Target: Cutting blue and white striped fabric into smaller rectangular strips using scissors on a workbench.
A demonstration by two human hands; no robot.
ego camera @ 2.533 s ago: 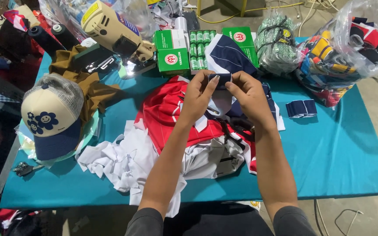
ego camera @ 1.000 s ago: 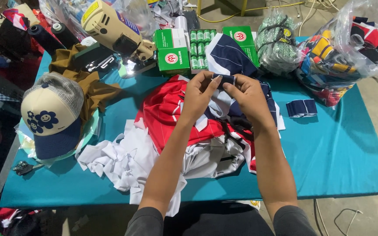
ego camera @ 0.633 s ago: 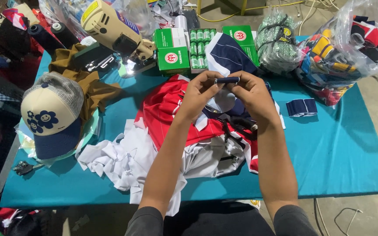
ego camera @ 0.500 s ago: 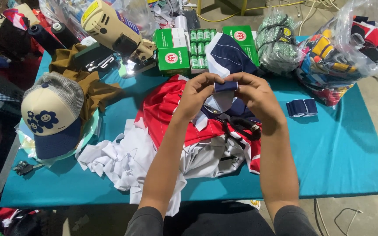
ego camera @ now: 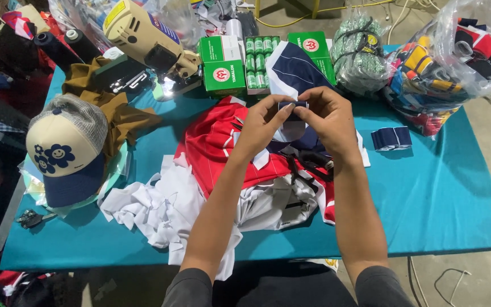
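We've got both hands up over the middle of the teal cloth-covered desk (ego camera: 456,187), pinching one small navy fabric piece (ego camera: 292,106) between them. Left hand (ego camera: 263,122) grips its left end with thumb and fingertips; right hand (ego camera: 328,122) closes on the right end the same way. The piece sits in the air just above the red pinstriped jersey (ego camera: 214,145), nearer than the navy-and-white striped garment (ego camera: 296,71).

To do this step well, we judge: keep the pinch at the very edges, tension even on both sides, corners lined up before pressing any fold (thin cloth skews easily). Keep it clear of the jersey pile so nothing snags.

The piece itself: dark navy, narrow, roughly rectangular, mostly hidden by the fingers, so we can't tell whether it's one layer or folded. It looks like the same material as the small stack of folded navy pieces (ego camera: 390,138) lying on the desk to the right.

Around: white fabric scraps (ego camera: 154,207) near left, cream-and-navy cap with flower patches (ego camera: 63,150) far left, green boxes (ego camera: 223,62) at the far edge.
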